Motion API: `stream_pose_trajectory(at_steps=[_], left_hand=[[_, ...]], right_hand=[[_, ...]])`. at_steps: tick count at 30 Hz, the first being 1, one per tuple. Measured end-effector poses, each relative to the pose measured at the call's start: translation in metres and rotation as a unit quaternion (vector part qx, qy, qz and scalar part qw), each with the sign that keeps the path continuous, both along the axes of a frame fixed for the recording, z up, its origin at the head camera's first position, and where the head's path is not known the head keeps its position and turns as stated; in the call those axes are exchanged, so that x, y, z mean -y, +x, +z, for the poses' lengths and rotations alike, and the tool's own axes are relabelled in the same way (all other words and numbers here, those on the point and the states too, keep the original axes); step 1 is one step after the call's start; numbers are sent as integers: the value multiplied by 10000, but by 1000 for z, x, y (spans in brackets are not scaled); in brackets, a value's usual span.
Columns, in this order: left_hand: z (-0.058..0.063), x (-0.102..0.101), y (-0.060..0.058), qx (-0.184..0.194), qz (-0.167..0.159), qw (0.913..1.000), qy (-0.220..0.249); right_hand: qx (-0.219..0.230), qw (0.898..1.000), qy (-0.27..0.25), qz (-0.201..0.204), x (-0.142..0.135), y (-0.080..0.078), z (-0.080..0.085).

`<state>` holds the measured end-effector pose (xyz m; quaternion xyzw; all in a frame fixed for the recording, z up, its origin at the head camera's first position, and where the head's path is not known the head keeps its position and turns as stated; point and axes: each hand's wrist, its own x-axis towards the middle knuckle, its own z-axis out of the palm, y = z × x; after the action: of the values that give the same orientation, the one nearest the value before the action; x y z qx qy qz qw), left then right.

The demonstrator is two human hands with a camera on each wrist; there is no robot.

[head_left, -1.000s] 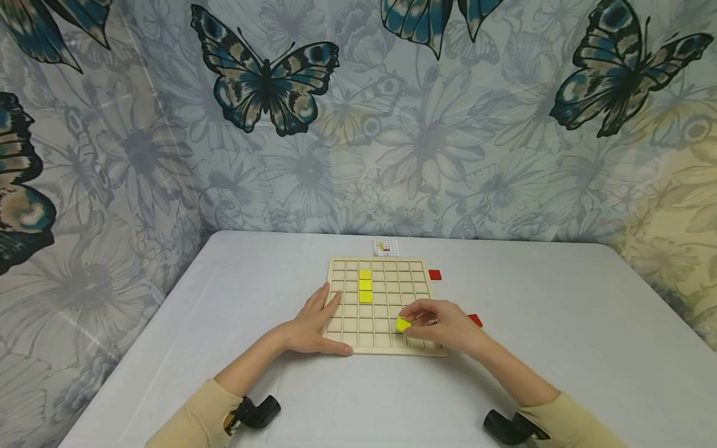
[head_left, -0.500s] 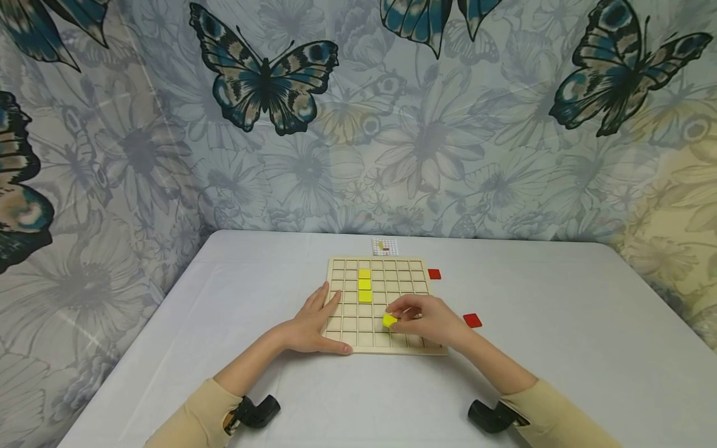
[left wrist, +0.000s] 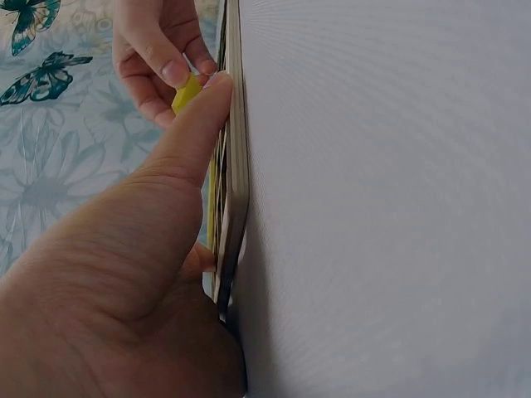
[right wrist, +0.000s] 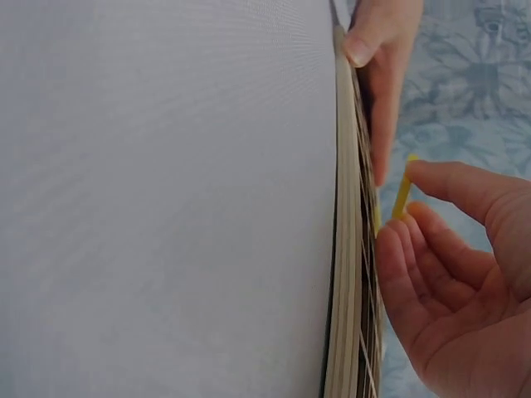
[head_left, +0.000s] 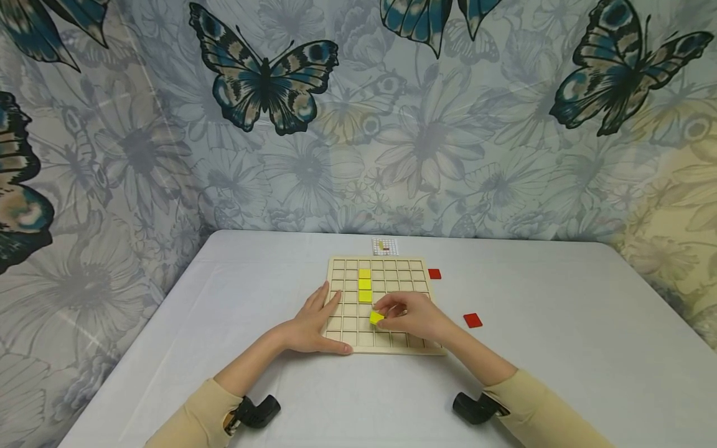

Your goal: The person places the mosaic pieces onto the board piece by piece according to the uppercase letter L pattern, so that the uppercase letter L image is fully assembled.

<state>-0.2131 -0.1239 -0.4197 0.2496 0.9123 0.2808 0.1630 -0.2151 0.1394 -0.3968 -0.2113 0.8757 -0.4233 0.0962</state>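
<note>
A pale wooden grid board [head_left: 347, 339] lies on the table, with several yellow square tiles [head_left: 365, 284] set in one column of its cells. My right hand [head_left: 411, 316] pinches another yellow tile [head_left: 376, 318] between thumb and fingers, over the middle of the board. In the right wrist view this thin tile [right wrist: 403, 189] stands tilted, seen nearly edge-on. My left hand [head_left: 310, 323] rests spread at the board's left side, its thumb [left wrist: 195, 124] along the near edge and its fingertips over the left cells.
Two red square tiles lie right of the board, one [head_left: 434, 274] by its far corner, the other [head_left: 473, 320] farther out. A small printed grid card [head_left: 384, 247] lies behind the board. A white cloth covers the table [head_left: 560, 323]; a butterfly-patterned wall hanging [head_left: 437, 155] stands behind.
My right hand has moved left across the board with the yellow tile, uncovering more of the nearer red tile. My left hand stays in place.
</note>
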Motion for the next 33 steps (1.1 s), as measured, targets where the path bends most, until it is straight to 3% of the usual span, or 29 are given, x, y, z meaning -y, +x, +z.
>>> stream_pose_trajectory(at_steps=[15, 26, 33], left_hand=[[1, 1, 0, 56, 7, 10000, -27], [0, 0, 0, -18, -5, 10000, -50], [-1, 1, -1, -45, 2, 10000, -41]], right_hand=[[-517, 9976, 391, 248, 18, -15, -1], [-1190, 9898, 538, 568, 23, -22, -4], [-1356, 9868, 626, 629, 24, -23, -4]])
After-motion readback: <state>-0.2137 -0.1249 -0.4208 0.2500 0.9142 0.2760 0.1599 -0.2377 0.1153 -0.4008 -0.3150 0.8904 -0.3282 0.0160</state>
